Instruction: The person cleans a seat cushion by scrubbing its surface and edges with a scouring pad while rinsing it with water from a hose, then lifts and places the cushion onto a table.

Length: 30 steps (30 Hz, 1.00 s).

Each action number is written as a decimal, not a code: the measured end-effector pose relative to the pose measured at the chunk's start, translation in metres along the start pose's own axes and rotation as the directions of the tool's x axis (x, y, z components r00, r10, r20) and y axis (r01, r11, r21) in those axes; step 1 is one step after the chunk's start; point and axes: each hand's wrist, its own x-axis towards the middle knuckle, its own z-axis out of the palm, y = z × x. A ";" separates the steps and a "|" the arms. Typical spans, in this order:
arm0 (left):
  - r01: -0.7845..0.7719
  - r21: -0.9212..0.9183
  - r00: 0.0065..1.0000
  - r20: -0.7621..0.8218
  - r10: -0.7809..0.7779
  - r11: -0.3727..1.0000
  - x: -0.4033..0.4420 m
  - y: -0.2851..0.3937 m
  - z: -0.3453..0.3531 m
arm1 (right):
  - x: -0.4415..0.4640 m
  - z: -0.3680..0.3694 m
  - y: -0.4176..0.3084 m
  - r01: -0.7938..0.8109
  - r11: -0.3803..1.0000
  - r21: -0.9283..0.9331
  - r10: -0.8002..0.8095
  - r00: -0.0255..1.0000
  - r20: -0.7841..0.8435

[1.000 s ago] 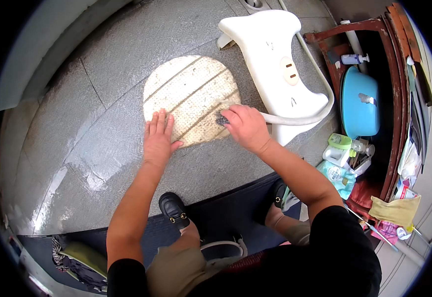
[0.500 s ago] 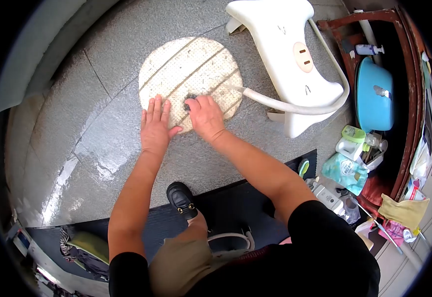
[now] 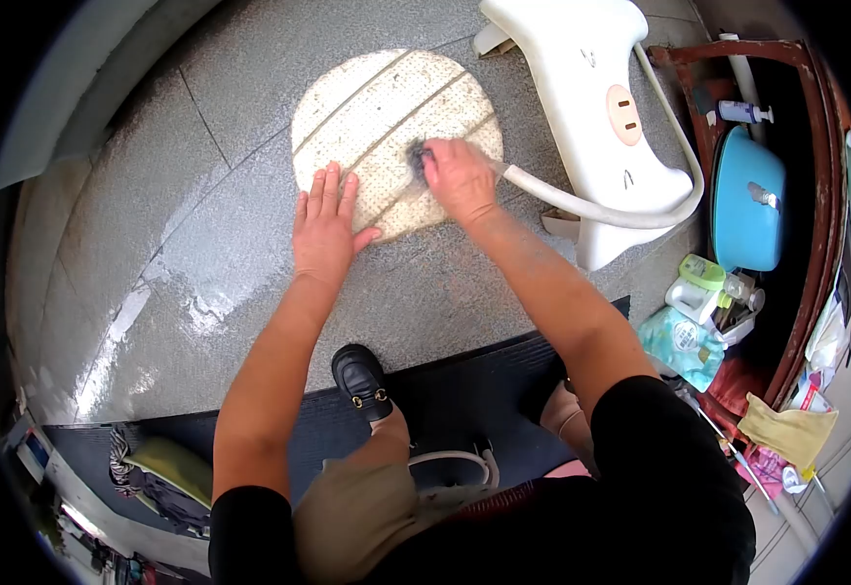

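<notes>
A round cream mat (image 3: 386, 97) with a bumpy surface, diagonal grooves and dark specks lies flat on the wet grey floor. My left hand (image 3: 325, 229) rests on the mat's lower left edge, fingers stretched out and holding nothing. Pressed to the mat's lower right part, my right hand (image 3: 463, 182) is closed on a dark grey scouring pad (image 3: 416, 161), partly hidden by the fingers and smeared by motion. A pale hose (image 3: 552, 197) ends just beside my right hand; its tip is behind the hand.
Right of the mat stands a white plastic piece with a pig face (image 3: 591, 107). Farther right, a wooden rack (image 3: 804, 195) holds a blue basin (image 3: 745, 210) and a pump bottle (image 3: 742, 112). Bottles and a teal packet (image 3: 681, 343) stand below. A black mat (image 3: 464, 395) lies underfoot.
My right hand has slid the scouring pad up and slightly right over the mat. My left hand stays on the edge. The whole view has shifted a little.
</notes>
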 end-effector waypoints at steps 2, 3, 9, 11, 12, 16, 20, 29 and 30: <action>0.023 -0.016 0.998 0.050 -0.023 1.000 0.002 0.003 -0.004 | 0.013 0.010 0.028 -0.025 0.998 -0.055 0.008 0.959 -0.284; 0.024 -0.016 0.998 0.050 -0.023 1.000 0.002 0.005 -0.005 | 0.016 0.013 0.022 -0.167 0.986 -0.017 0.146 0.907 -0.396; -0.011 0.119 0.998 0.060 0.003 0.993 0.002 0.005 -0.008 | -0.035 0.029 -0.072 0.225 0.968 0.108 -0.230 0.973 0.035; -0.004 -0.022 0.998 -0.055 0.003 1.000 -0.001 0.004 -0.002 | 0.009 0.001 -0.027 -0.037 0.998 -0.042 0.042 0.990 0.133; 0.007 -0.017 0.998 -0.056 -0.008 1.000 -0.003 0.004 -0.002 | 0.026 0.006 0.006 -0.137 0.989 -0.049 0.130 0.983 -0.128; -0.010 -0.032 1.000 -0.022 0.010 0.999 -0.006 0.016 -0.023 | 0.034 0.017 -0.003 -0.410 0.900 0.150 0.435 0.811 -0.391; -0.092 -0.178 0.993 0.055 0.104 0.980 -0.016 0.000 -0.012 | 0.022 -0.020 -0.035 -0.155 0.988 0.022 0.153 0.925 -0.349; -0.105 -0.136 0.990 0.078 0.116 0.985 0.001 -0.014 0.001 | 0.052 -0.011 -0.026 0.149 0.986 0.069 -0.136 0.977 -0.164; -0.118 -0.136 0.991 0.041 0.125 0.984 -0.001 -0.009 0.008 | 0.058 -0.004 -0.034 0.131 0.983 0.125 -0.100 0.969 -0.227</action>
